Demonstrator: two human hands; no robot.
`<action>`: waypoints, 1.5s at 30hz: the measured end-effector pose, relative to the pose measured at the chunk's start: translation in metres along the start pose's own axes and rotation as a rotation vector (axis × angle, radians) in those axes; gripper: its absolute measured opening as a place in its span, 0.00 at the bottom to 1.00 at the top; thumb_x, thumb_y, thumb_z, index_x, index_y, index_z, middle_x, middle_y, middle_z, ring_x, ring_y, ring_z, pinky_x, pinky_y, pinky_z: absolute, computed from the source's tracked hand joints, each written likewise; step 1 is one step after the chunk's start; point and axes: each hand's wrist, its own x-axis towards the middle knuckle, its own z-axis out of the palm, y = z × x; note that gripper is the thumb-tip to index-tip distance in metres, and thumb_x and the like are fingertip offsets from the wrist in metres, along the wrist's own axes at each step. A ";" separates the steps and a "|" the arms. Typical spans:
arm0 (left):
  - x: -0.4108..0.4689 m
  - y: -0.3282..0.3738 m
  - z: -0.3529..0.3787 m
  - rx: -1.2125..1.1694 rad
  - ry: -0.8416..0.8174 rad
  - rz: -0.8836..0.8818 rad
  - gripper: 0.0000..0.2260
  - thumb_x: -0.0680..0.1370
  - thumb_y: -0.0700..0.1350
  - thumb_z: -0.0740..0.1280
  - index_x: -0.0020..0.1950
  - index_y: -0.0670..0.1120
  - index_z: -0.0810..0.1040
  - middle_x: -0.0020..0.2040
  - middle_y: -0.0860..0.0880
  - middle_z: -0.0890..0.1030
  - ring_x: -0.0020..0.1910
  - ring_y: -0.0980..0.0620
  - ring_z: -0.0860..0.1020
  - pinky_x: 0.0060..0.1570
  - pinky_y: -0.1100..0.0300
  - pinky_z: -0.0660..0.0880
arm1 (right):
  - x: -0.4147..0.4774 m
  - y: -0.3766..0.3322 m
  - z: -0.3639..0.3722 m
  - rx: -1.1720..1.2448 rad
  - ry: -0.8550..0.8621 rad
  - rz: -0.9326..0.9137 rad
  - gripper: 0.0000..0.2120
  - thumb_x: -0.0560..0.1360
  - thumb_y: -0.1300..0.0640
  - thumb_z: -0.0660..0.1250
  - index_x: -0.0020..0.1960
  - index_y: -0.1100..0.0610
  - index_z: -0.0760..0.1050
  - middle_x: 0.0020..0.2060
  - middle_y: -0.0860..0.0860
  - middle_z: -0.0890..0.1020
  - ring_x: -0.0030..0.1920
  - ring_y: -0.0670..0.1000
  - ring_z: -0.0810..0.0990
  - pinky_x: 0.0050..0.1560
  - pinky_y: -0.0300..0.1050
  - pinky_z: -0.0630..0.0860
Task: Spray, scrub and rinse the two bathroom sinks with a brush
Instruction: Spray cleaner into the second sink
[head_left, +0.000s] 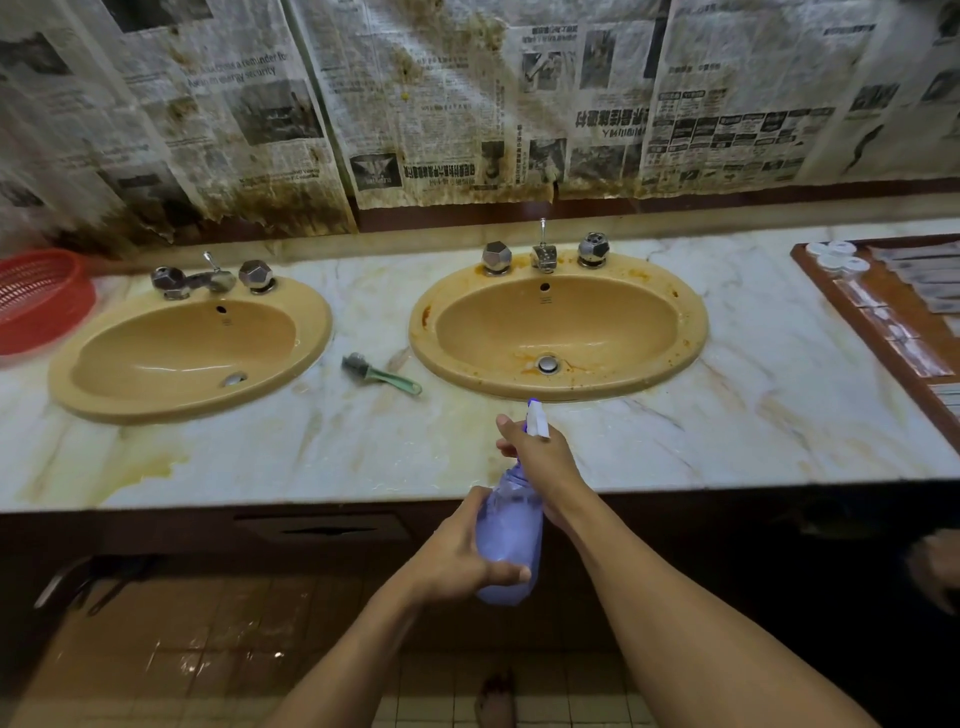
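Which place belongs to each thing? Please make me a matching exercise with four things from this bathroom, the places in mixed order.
Things: 1 brush; 2 spray bottle; 3 red basket; 4 wooden tray.
Places: A in the left hand and right hand; B far left end of the counter; C between the left sink and the right sink; D right end of the counter.
Pairs: 1-C; 2-A; 3-B; 4-D.

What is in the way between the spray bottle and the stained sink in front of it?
Nothing visible. The left hand and right hand hold the spray bottle, its nozzle aimed at the stained sink, with only marble countertop between. The green brush lies aside, left of that sink.
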 end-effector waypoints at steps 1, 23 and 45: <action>0.001 0.001 0.002 0.000 0.000 0.000 0.48 0.65 0.64 0.78 0.79 0.55 0.60 0.76 0.55 0.69 0.73 0.52 0.70 0.71 0.50 0.71 | 0.000 -0.001 -0.003 -0.009 0.010 0.004 0.13 0.79 0.44 0.69 0.47 0.54 0.76 0.46 0.53 0.85 0.50 0.51 0.83 0.51 0.47 0.78; 0.027 0.046 0.043 0.067 -0.070 0.088 0.43 0.67 0.62 0.78 0.76 0.54 0.62 0.72 0.54 0.73 0.69 0.52 0.73 0.68 0.50 0.73 | 0.001 -0.005 -0.071 -0.079 0.260 0.090 0.19 0.77 0.45 0.67 0.38 0.59 0.79 0.31 0.52 0.84 0.41 0.55 0.84 0.51 0.51 0.79; 0.063 0.081 0.066 0.092 -0.124 0.139 0.38 0.68 0.57 0.80 0.73 0.54 0.64 0.68 0.54 0.74 0.65 0.54 0.73 0.64 0.54 0.74 | 0.013 -0.003 -0.129 0.040 0.186 -0.023 0.11 0.80 0.43 0.67 0.49 0.50 0.73 0.45 0.54 0.84 0.51 0.55 0.83 0.58 0.54 0.78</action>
